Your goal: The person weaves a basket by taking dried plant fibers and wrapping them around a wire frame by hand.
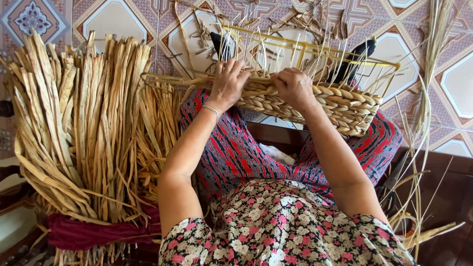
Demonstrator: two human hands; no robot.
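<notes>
Where the patterned tile floor [118, 19] meets the person's lap, items run largest to smallest: bundle of dried flat fibre strips [84, 133], standing at the left, tied low with dark red cloth [93, 231]; half-woven basket [340, 106] of braided fibre on a yellow wire frame [305, 47], resting across the knees; left hand [227, 84], fingers curled down onto the braided rim; right hand [294, 87], closed over the same rim beside it; silver bracelet [212, 110] on the left wrist.
</notes>
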